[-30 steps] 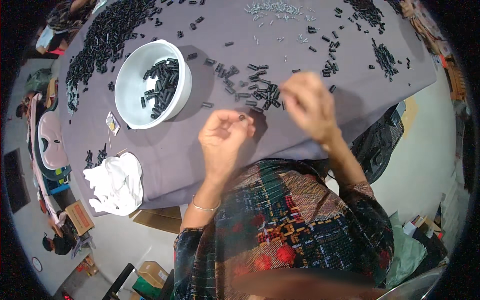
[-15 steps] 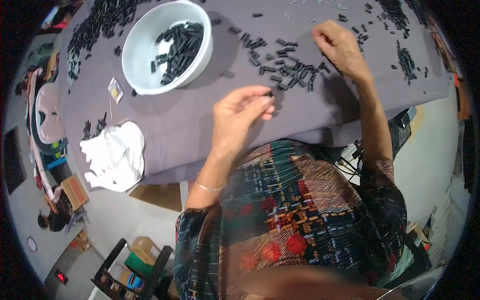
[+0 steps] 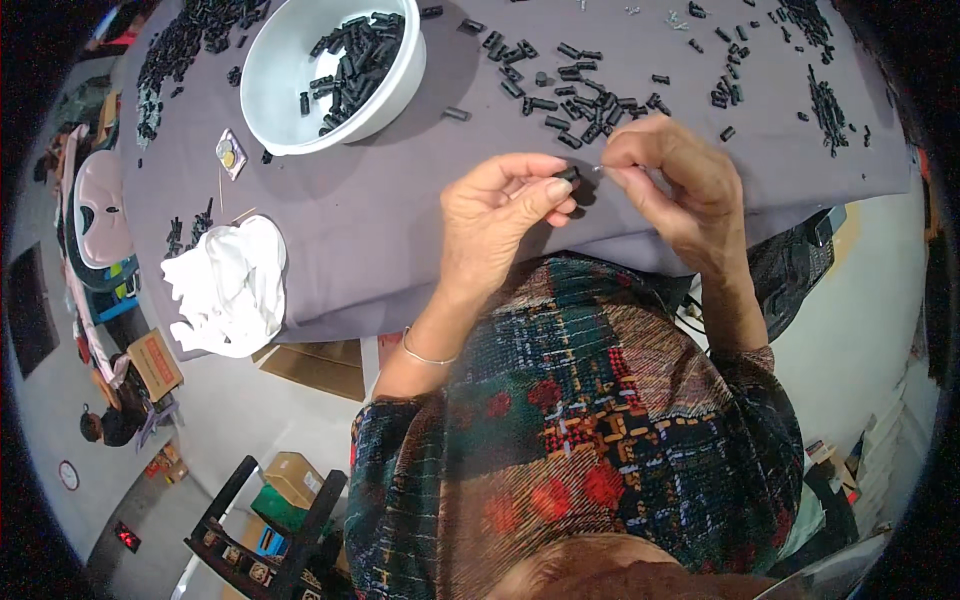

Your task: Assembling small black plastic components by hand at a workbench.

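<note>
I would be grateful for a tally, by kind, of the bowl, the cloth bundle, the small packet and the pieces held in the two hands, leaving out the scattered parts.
White bowl: 1
White cloth bundle: 1
Small packet: 1
Black piece in left hand: 1
Small pale piece in right hand: 1
Total: 5

The left hand's (image 3: 505,205) fingertips are hiding part of a small black cylinder (image 3: 568,175) — the silvery bit (image 3: 598,168) at the right hand (image 3: 690,175) is showing too tiny to identify. Top edge is cropping the white bowl (image 3: 272,75) — also the black-parts heap (image 3: 195,50).
</note>
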Action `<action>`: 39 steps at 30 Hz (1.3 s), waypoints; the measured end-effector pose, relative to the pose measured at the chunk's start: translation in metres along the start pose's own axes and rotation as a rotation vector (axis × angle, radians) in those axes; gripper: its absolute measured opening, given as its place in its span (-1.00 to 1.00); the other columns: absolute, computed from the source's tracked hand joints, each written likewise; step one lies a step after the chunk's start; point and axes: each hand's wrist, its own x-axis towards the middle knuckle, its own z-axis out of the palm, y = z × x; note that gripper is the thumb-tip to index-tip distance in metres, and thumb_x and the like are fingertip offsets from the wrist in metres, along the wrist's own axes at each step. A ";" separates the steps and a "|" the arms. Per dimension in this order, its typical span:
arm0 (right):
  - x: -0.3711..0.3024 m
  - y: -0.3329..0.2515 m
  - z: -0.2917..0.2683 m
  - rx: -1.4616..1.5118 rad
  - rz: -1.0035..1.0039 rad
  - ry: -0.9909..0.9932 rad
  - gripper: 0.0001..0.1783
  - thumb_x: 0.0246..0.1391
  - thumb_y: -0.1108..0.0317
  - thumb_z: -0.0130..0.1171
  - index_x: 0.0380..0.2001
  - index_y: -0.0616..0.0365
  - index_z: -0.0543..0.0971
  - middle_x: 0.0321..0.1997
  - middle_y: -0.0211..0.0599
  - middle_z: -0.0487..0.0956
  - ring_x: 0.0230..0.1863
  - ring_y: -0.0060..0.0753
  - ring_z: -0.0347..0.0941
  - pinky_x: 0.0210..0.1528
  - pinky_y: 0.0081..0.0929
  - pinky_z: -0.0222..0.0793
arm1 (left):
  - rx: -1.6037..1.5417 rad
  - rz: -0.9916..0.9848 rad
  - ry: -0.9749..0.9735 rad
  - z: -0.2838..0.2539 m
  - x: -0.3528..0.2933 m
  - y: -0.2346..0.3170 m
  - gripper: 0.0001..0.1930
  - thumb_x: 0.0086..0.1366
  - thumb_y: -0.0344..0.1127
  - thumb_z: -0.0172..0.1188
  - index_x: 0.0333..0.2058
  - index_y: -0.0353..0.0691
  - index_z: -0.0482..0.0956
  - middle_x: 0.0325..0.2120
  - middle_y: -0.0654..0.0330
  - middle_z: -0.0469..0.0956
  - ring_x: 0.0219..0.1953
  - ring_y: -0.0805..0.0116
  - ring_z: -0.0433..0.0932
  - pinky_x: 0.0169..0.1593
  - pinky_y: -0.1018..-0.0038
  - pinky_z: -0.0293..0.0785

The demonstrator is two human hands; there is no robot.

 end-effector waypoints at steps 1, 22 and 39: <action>-0.002 -0.003 0.001 -0.001 0.002 0.004 -0.81 -0.12 0.62 0.18 -0.36 0.16 0.53 -0.36 -0.33 0.56 -0.39 -0.43 0.52 -0.40 -0.57 0.42 | -0.018 -0.007 -0.012 0.001 0.000 0.000 -0.80 0.18 -0.50 0.21 -0.22 -0.44 0.52 -0.39 0.09 0.58 -0.41 0.43 0.58 -0.33 0.58 0.56; -0.007 -0.014 0.008 -0.171 -0.201 0.009 -0.74 -0.18 0.69 0.19 -0.34 0.20 0.51 -0.36 -0.27 0.57 -0.40 -0.30 0.53 -0.40 -0.49 0.46 | -0.057 -0.065 -0.043 0.002 -0.002 -0.007 -0.80 0.22 -0.44 0.19 -0.22 -0.45 0.52 -0.37 0.05 0.59 -0.42 0.43 0.57 -0.33 0.58 0.55; -0.014 -0.004 0.007 0.040 -0.318 -0.015 -0.70 -0.35 0.66 0.31 -0.41 0.31 0.54 -0.45 -0.22 0.51 -0.45 -0.26 0.44 -0.46 -0.43 0.35 | -0.126 -0.206 -0.269 -0.009 -0.007 -0.006 -0.82 0.22 -0.49 0.10 -0.22 -0.46 0.51 -0.41 0.05 0.58 -0.44 0.37 0.56 -0.36 0.50 0.54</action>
